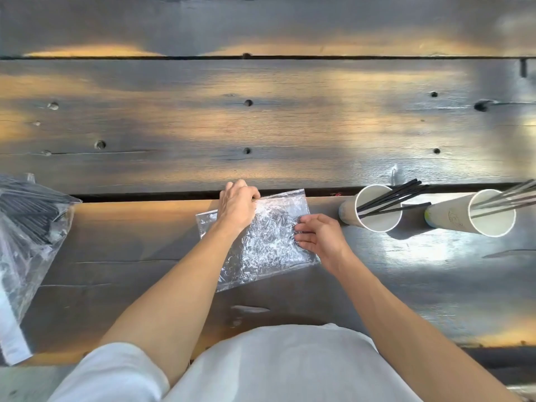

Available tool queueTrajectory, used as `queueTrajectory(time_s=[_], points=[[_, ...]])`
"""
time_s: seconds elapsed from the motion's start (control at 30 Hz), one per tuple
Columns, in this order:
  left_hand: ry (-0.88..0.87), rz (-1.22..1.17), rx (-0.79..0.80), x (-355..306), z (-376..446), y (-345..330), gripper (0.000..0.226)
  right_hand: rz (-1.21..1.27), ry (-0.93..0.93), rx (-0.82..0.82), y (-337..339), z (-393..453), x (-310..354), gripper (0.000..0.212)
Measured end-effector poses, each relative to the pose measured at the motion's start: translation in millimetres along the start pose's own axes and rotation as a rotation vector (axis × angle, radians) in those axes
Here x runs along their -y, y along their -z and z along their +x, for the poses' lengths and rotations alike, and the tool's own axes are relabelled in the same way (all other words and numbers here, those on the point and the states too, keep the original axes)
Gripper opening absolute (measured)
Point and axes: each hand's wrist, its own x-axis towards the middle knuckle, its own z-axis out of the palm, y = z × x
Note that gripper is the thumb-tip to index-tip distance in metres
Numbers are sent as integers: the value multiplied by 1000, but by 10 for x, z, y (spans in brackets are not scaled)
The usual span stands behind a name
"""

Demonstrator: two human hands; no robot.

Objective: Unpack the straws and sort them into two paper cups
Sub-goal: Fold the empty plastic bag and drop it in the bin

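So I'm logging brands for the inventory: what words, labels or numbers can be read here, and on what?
None can be read.
Right paper cup: a faint round emblem on its side, too blurred to read.
Left paper cup: no print visible.
Flat plastic bag and straw bag: no legible text.

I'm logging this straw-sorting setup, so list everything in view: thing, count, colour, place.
Table: one, dark wood planks, under everything.
Clear bag: one, crinkled, transparent, flat at centre, under both hands.
Straw bag: one, clear, holding black straws, left edge.
Paper cups: two, white, right side; nearer cup holds black straws, far-right cup holds pale straws.
Left hand: at the clear bag's top edge.
Right hand: on its right side.
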Motion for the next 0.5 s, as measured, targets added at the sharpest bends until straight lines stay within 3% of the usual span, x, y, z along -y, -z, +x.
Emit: queueTrajectory(time_s=[0.13, 0.23, 0.5], points=[[14, -50, -22, -7, 0, 26, 16, -57, 20, -24, -20, -36, 46, 26], [94, -157, -51, 9, 30, 107, 22, -106, 43, -17, -51, -68, 71, 27], [317, -459, -104, 305, -55, 405, 10, -52, 25, -12, -158, -3, 150, 62]])
